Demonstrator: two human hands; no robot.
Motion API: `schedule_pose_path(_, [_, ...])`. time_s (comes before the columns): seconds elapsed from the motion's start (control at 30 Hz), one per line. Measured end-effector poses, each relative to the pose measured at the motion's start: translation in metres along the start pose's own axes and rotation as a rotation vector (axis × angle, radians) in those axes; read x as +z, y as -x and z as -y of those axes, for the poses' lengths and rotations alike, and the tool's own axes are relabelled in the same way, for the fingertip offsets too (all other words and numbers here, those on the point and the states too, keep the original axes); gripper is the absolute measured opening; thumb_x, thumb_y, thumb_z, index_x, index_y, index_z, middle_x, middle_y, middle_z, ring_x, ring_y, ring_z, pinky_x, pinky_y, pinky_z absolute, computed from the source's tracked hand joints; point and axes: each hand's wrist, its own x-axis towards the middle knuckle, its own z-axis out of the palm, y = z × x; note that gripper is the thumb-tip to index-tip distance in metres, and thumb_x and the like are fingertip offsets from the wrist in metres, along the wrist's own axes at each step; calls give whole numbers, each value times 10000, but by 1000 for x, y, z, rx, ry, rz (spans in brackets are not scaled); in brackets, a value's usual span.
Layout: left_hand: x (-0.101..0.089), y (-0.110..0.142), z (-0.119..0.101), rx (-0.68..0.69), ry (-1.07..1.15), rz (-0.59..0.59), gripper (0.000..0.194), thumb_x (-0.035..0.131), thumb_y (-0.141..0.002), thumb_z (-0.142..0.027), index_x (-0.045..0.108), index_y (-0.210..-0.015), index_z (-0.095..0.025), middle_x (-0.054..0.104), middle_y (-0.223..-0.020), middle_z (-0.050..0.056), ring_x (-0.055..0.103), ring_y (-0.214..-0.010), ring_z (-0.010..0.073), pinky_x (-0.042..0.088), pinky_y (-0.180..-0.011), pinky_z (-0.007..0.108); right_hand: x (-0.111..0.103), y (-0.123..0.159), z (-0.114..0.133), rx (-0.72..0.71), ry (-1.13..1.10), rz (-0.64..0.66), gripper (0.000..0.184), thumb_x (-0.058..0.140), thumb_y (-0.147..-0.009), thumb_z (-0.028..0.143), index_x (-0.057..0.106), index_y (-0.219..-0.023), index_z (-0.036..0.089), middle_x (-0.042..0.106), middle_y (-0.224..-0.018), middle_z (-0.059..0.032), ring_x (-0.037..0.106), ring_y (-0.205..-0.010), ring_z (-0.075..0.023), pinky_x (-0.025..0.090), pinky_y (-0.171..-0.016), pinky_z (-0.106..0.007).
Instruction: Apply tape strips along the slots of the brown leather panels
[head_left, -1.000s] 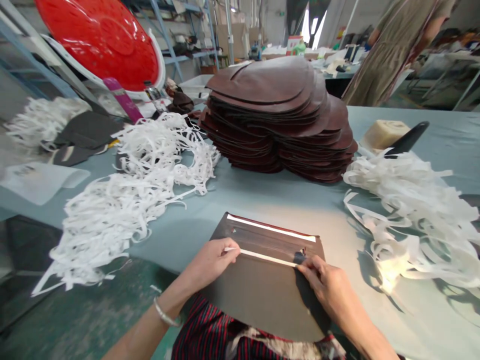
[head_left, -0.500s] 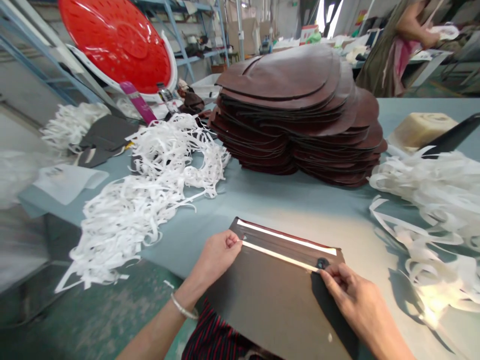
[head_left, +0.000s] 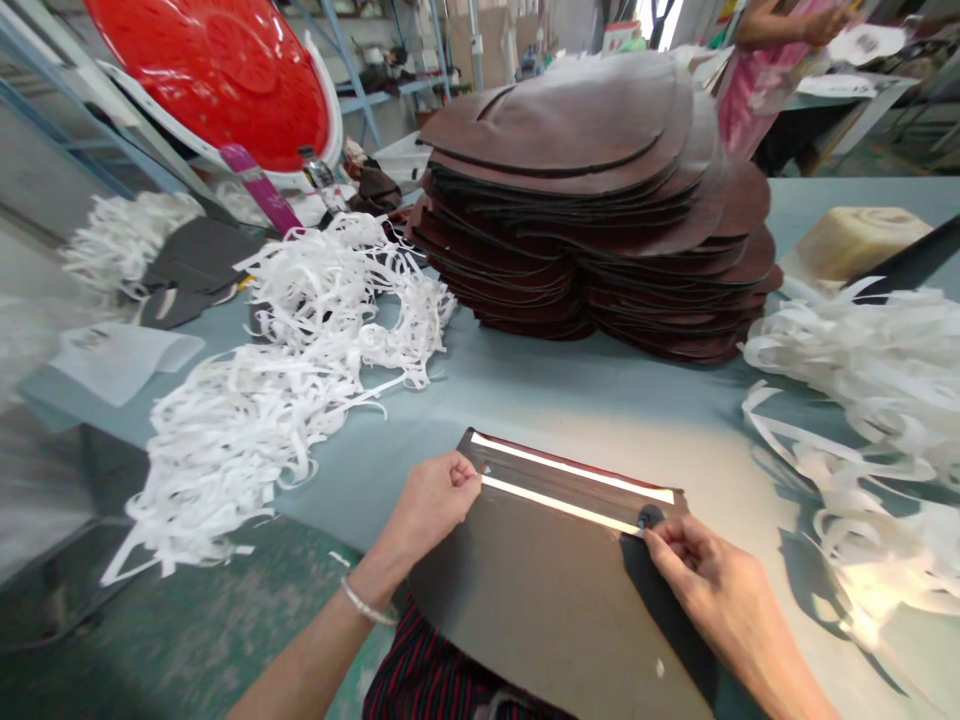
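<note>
**Narrow white flat strip [head_left: 559, 503] pinched at both ends, spanning a dark grey-brown flexible panel [head_left: 540, 610]**

Head view: left hand [head_left: 437, 503] closed, thumb and finger gripping the strip's left end. Right hand [head_left: 709, 575] has thumb and forefinger pinched on the right end, other fingers curled. Strip looks straight, lies across the upper part of the panel, roughly parallel to a second white strip [head_left: 574, 468] near the panel's far edge. Can't tell if the held one is stuck down. Small dark round piece [head_left: 650, 516] just beside the right fingertips. Panel is at the near edge of the pale blue-green table [head_left: 480, 390], its near part over a red-and-black striped garment [head_left: 420, 660].

Around: tall stack of dark brown leather-like pieces [head_left: 592, 200] beyond; tangled heap of thin white strips [head_left: 232, 430] on the left; looser heap of wider white strips [head_left: 862, 370] on the right, cream-coloured roll [head_left: 862, 240] behind it.

Risks, my judgement: uneven pull could set the strip skewed to its neighbour; too much tension could stretch it or pucker the panel. Panel's near part looks poorly supported, so it may sag or slide if pressed. Right end could catch on the dark piece and sit raised.
</note>
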Motion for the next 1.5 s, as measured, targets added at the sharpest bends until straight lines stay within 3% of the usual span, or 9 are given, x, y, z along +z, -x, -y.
schedule_pose_path(0.23, [6, 8, -2, 80, -182, -120, 136, 529, -805, -345, 534, -776, -212, 571, -614, -38, 562, -576, 151, 374, -582, 258, -3, 1, -2, -56, -96, -6, 255, 491, -821, 414, 599, -739, 198, 611, -586, 4, 541, -536, -146, 377, -532, -250])
schedule_pose_path(0.53, [40, 28, 15, 625, -515, -535, 132, 442, -931, -222, 554, -978, -169, 626, -920, 77, 584, -854, 230, 459, -804, 345, 0, 1, -6, -56, -184, -65, 95, 516, -756, 238, 565, -687, 193, 558, -569, 32, 475, -516, -109, 331, -503, -218])
schedule_pose_path(0.67, [39, 39, 23, 734, -656, -425, 353, 479, -888, -124, 531, -1237, -148, 609, -1111, 121, 556, -994, 256, 464, -906, 391, 0, 2, -4, -58, -123, -80, 89, 527, -739, 229, 541, -656, 201, 521, -519, 46, 430, -468, -98, 303, -482, -216])
schedule_pose_path(0.83, [39, 50, 25, 751, -879, -324, 648, 438, -825, 1, 434, -1410, -276, 548, -1237, 163, 551, -1041, 282, 506, -838, 410, -1, 1, -1, -77, -24, -106, 95, 512, -745, 218, 532, -653, 204, 530, -529, 40, 450, -480, -102, 308, -498, -219])
schedule_pose_path(1.0, [47, 50, 17, 691, -984, -339, 668, 430, -818, -9, 460, -1385, -360, 559, -1253, 153, 561, -1047, 306, 536, -773, 424, 0, 0, 3, -56, 52, -104, 99, 507, -749, 197, 527, -652, 204, 541, -529, 31, 480, -490, -110, 314, -512, -221])
schedule_pose_path(1.13, [59, 51, 5, 743, -940, -341, 541, 415, -822, 6, 584, -1295, -195, 580, -1240, 163, 524, -1166, 311, 528, -898, 411, 0, 3, 7, -40, 196, -92, 48, 527, -766, 182, 559, -735, 201, 546, -546, 25, 483, -493, -122, 312, -525, -236])
schedule_pose_path(1.23, [70, 56, -6, 719, -951, -332, 588, 419, -815, 26, 551, -1327, -232, 588, -1208, 170, 555, -1147, 313, 531, -907, 413, 3, 7, 12, -175, 364, -121, 150, 476, -833, 144, 600, -908, 183, 614, -738, -33, 509, -564, -142, 319, -535, -256])
schedule_pose_path(1.37, [75, 63, -14, 681, -950, -308, 668, 458, -801, 18, 486, -1360, -348, 573, -1219, 154, 548, -1181, 358, 515, -919, 490, 16, 7, 28, -593, 508, -84, 362, 400, -888, 78, 585, -1178, 192, 591, -1042, -106, 545, -852, -212, 406, -698, -306])
schedule_pose_path(1.5, [59, 56, -11, 695, -806, -295, 529, 422, -844, -20, 526, -1315, -236, 561, -1248, 157, 520, -1218, 322, 480, -977, 474, 27, -1, 47, -710, 568, 18, 251, 445, -838, 48, 643, -963, 138, 589, -939, -111, 516, -879, -248, 419, -776, -364])
